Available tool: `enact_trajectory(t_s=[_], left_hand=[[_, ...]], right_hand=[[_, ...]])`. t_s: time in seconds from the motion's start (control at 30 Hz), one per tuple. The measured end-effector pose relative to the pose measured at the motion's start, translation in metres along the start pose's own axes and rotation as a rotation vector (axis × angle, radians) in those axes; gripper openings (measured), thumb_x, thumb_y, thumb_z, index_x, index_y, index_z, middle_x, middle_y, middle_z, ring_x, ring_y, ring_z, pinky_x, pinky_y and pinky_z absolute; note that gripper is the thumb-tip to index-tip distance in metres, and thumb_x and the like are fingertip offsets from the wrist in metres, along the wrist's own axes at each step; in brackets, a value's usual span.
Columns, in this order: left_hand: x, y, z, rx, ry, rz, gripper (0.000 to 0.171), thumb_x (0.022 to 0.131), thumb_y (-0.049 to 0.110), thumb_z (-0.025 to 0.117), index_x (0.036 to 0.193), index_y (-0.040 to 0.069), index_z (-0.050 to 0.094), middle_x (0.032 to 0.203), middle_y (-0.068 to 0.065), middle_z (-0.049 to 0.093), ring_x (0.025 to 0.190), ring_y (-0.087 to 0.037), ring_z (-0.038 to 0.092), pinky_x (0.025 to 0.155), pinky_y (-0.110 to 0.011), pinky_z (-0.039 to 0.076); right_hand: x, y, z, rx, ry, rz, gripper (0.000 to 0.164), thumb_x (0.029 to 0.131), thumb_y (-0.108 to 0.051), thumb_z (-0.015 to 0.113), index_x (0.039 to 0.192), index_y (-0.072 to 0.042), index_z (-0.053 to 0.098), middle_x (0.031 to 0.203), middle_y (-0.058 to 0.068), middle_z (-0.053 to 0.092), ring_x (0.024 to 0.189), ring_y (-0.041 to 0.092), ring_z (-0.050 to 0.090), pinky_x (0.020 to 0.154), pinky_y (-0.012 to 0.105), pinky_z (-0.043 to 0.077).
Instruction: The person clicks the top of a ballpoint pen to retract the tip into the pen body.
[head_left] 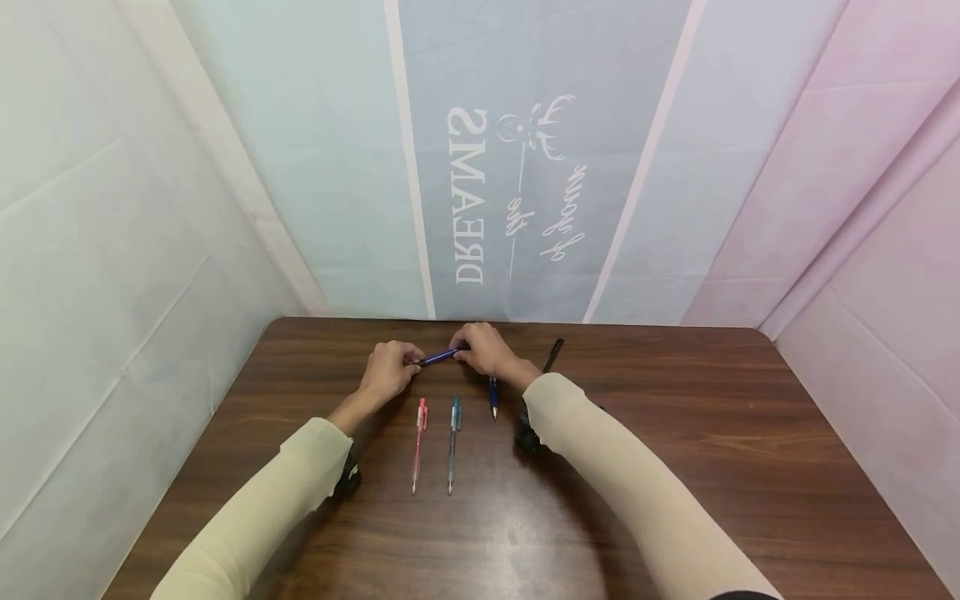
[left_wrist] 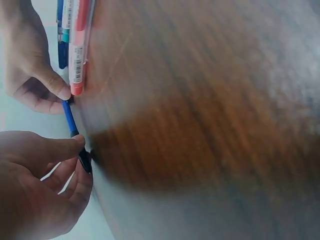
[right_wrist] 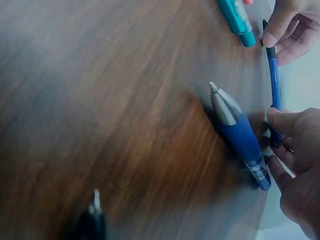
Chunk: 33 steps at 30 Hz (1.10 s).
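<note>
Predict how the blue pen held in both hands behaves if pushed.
Probably stiff: the blue pen runs straight between the left hand and right hand. Likely light, given how slim it is. May roll once set down, since it looks rounded and the table glossy.

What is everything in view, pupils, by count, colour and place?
table: one, brown, lower centre
backdrop: one, bluish, behind table
side sheets: two, pale, either side
held pen: one, blue, near table's far edge
pink pen: one, pink, leftmost lying pen
teal pen: one, teal, right of pink pen
silver-tipped pen: one, blue, right of teal pen
black pen: one, black, rightmost, partly hidden
sleeves: two, cream, over table
wrist devices: two, black, beside sleeves
hands: two, bare, gripping held pen's ends
</note>
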<state>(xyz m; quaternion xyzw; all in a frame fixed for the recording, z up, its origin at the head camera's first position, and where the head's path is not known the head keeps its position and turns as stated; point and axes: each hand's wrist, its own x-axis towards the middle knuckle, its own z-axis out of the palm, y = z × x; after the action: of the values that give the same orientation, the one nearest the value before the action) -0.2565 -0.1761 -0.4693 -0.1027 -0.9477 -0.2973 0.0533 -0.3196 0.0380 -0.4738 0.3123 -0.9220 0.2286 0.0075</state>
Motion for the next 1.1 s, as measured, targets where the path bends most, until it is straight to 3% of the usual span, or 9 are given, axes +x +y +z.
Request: enact_trajectory(t_s=[0.23,0.53,0.73,1.1], left_hand=[[0.0,0.005,-0.006,-0.006,0.005,0.021,0.011,0.091,-0.003,0.079,0.102,0.0,0.081,0.096,-0.013,0.081,0.092,-0.027,0.077,0.084,-0.048,0.061],[-0.005,0.008,-0.011,-0.029,-0.007,0.031,0.011,0.092,-0.002,0.078,0.102,0.0,0.081,0.095,-0.012,0.081,0.092,-0.027,0.076,0.084,-0.048,0.061],[-0.009,0.011,-0.015,-0.043,-0.012,0.036,0.01,0.092,-0.003,0.078,0.102,-0.001,0.08,0.095,-0.013,0.08,0.091,-0.028,0.076,0.085,-0.048,0.061],[-0.015,0.016,-0.015,-0.122,-0.015,0.003,0.011,0.091,0.0,0.08,0.102,0.0,0.08,0.096,-0.013,0.08,0.089,-0.026,0.077,0.084,-0.044,0.063]], right_hand=[[-0.002,0.0,-0.007,0.059,-0.004,0.027,0.013,0.097,-0.014,0.079,0.108,-0.008,0.081,0.107,0.005,0.08,0.105,0.021,0.073,0.096,0.039,0.058],[-0.005,0.001,-0.013,0.158,0.019,-0.015,0.011,0.096,-0.011,0.08,0.105,-0.006,0.081,0.103,0.005,0.081,0.098,0.019,0.074,0.09,0.036,0.059],[-0.006,0.002,-0.014,0.29,0.04,0.015,0.011,0.093,-0.008,0.082,0.103,-0.005,0.082,0.098,0.005,0.08,0.086,0.019,0.069,0.076,0.029,0.055],[-0.009,0.004,-0.021,0.546,0.061,0.152,0.015,0.088,-0.005,0.087,0.102,-0.005,0.082,0.102,0.008,0.08,0.087,0.02,0.07,0.072,0.024,0.052]])
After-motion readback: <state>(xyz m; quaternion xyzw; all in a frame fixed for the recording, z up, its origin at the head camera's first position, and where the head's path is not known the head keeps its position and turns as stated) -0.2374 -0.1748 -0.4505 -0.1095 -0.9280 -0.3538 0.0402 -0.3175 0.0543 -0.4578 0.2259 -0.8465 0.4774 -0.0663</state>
